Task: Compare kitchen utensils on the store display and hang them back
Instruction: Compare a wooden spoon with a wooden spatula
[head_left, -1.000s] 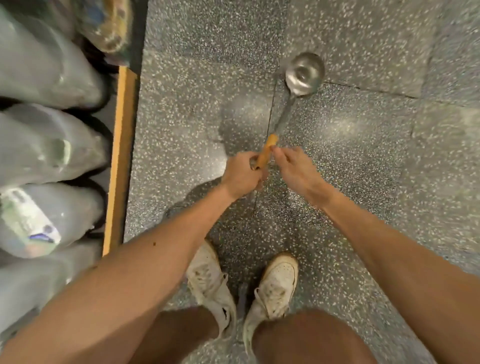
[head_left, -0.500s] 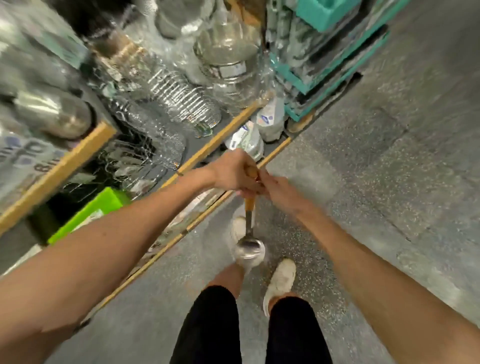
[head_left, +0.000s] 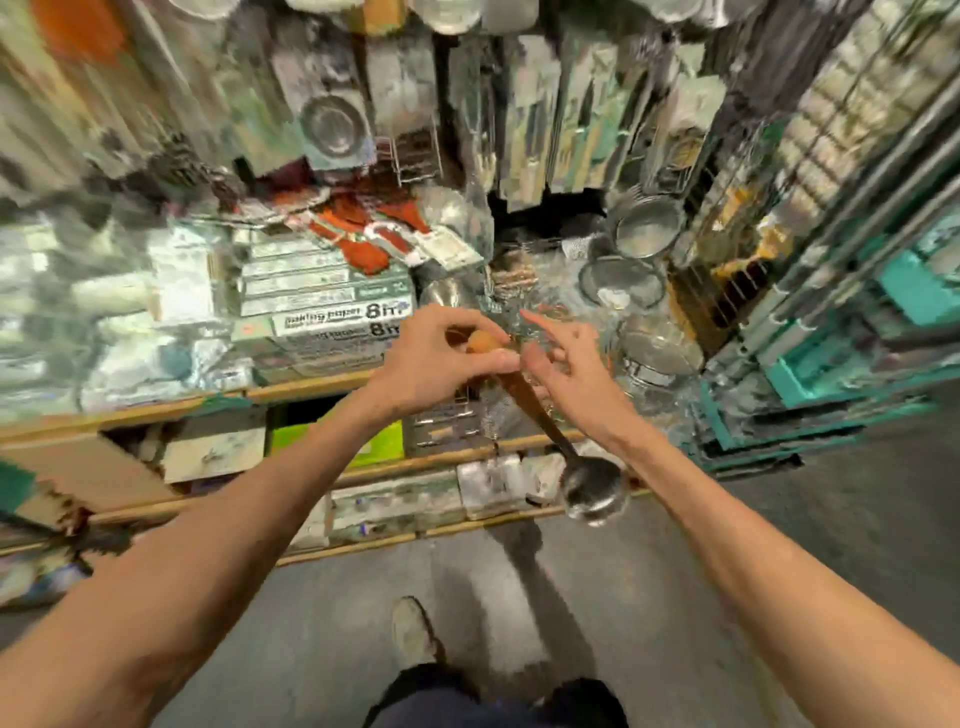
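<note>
A steel ladle (head_left: 592, 488) with a wooden handle hangs bowl-down in front of the display. My left hand (head_left: 441, 358) grips the top end of the wooden handle. My right hand (head_left: 571, 369) is just to the right of the handle, its index finger stretched up and the other fingers loosely spread; whether it touches the handle is unclear. Packaged utensils (head_left: 530, 119) hang in rows on the display above both hands. The picture is blurred by motion.
Baking paper boxes (head_left: 332, 312) are stacked on a wooden shelf (head_left: 301, 387) to the left. Metal strainers (head_left: 647, 228) and glassware sit behind the hands. Teal crates (head_left: 909, 291) stand at the right. A green box (head_left: 384, 441) lies on a lower shelf. Grey floor below.
The view swung up from the floor to the display. The ladle turned from bowl-away to hanging bowl-down. My right hand has let go of the handle and spread its fingers.
</note>
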